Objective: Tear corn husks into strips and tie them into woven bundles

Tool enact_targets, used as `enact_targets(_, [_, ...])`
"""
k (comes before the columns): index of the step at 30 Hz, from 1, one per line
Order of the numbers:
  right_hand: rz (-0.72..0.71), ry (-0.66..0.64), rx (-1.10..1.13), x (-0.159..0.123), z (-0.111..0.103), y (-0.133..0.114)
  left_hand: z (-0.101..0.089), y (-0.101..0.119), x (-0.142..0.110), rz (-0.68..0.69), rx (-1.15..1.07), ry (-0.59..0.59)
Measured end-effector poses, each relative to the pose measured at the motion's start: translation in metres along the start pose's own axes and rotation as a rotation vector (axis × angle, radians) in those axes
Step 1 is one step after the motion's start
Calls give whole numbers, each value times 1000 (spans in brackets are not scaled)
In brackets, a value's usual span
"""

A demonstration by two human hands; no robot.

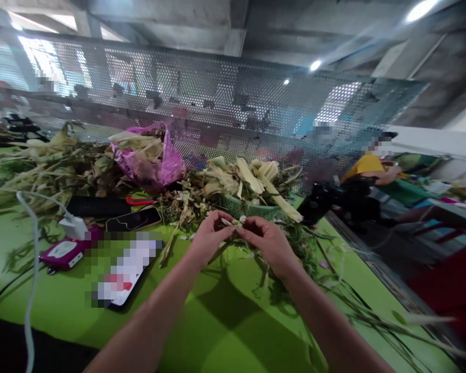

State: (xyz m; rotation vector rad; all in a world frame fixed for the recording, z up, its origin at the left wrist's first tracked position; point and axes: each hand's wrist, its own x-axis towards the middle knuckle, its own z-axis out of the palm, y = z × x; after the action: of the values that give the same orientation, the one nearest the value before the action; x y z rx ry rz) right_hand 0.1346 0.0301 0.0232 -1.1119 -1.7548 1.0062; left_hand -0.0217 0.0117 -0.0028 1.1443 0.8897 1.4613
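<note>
Both hands meet over the green table [217,316], their fingertips close together. Thumb and fingers of my left hand [212,233] are pinched on a small pale piece, like a white flower or bit of husk [236,223]. From the other side, my right hand [267,238] pinches at the same small piece. Its exact kind is too small to tell, and the fingertips partly cover it. Just behind the hands stands a green basket [243,207] heaped with dry, pale corn husks [250,176]. Loose stems and leafy scraps [186,202] lie around it.
A pink plastic bag [171,160] of husks stands at the back, beside a large dried-leaf pile [89,166]. To the left lie two phones [134,219], red-handled scissors [140,201] and a purple power strip [64,255] with a cable. Long stems trail right. A person in yellow [367,166] sits beyond.
</note>
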Motion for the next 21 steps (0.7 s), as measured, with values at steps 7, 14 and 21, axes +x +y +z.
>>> enact_targets(7, [8,78,100,-6,2,5,2,-2,0,-34,-6,-15])
enact_targets(14, [65,144,383,-7,8,13,7,-8,-4,-251,-324,25])
enact_targets(21, [62,128,495,-10,1,11,4,0,-4,-314,-443,-103])
